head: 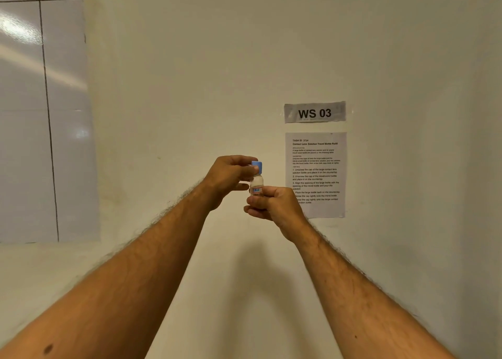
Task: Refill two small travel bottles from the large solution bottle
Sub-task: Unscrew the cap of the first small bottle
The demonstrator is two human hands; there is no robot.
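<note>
A small clear travel bottle (256,185) with a red and blue label is held upright in the air in front of the wall. Its blue cap (257,165) sits on top. My left hand (228,179) pinches the cap with thumb and fingertips. My right hand (271,204) grips the lower part of the bottle from below. The large solution bottle and a second travel bottle are out of view.
A cream wall fills the view. A "WS 03" sign (314,112) and a printed task sheet (316,173) hang on it at the right. A whiteboard (40,114) with ruled columns hangs at the left. No table surface shows.
</note>
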